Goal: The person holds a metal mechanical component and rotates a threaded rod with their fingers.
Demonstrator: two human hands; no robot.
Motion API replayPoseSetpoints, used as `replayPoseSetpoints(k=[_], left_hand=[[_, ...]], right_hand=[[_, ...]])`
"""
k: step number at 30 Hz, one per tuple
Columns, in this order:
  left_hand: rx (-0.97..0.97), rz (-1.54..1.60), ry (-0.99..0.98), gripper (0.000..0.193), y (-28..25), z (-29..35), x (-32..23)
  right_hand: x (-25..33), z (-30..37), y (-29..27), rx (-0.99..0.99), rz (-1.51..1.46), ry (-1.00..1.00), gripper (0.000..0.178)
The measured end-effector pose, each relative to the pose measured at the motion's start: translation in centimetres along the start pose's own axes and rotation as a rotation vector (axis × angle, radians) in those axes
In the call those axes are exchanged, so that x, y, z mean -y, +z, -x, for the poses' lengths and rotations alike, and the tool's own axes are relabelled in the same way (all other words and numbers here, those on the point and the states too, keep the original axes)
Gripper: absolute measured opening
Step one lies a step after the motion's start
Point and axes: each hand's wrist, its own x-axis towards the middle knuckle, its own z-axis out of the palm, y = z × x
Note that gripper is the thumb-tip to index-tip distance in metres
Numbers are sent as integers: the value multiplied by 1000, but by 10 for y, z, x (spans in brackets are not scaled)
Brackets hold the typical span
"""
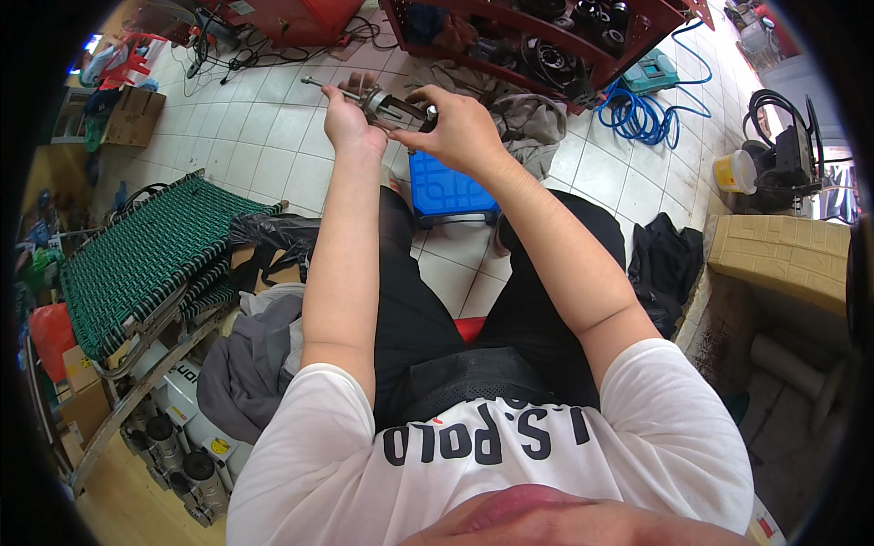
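Note:
Out in front of me, both hands hold a metal tool (393, 111) that has a long thin rod and parallel bars, like a puller. My left hand (353, 120) is turned palm up and closed round its left part, with the rod sticking out to the left past the fingers. Thumb and fingers of my right hand (458, 133) grip the tool's right end, by a dark rounded piece. Part of the tool is hidden by the fingers. Just below the hands stands a blue plastic stool (452, 189) with a patterned top, between my knees.
A red shelf rack (583, 77) full of metal parts stands ahead. Coiled blue hose (637, 118) and a teal case (648, 73) lie on the tiled floor. Grey cloth (533, 123) is behind my right hand. A green woven folding bed (150, 250) is at left, a yellowish box (778, 259) at right.

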Motion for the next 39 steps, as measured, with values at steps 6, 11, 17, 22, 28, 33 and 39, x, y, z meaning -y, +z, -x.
replayPoseSetpoints(k=[6, 11, 17, 22, 28, 33, 39], left_hand=[[29, 53, -15, 42, -1, 0, 1], [-56, -18, -15, 42, 9, 9, 0], [-10, 44, -13, 42, -2, -3, 2], [-4, 53, -21, 42, 0, 1, 1], [18, -55, -58, 42, 2, 6, -3], [-16, 31, -13, 39, -3, -4, 2], [-14, 46, -37, 38, -4, -3, 4]], right_hand=[[0, 0, -1, 15, -19, 21, 61], [-2, 1, -1, 4, 13, 11, 61], [-1, 0, 0, 5, -3, 6, 62], [-2, 0, -1, 17, -2, 21, 62], [-2, 0, 0, 0, 6, 5, 62], [-2, 0, 1, -2, -4, -4, 61], [-4, 0, 1, 11, -22, 17, 61]])
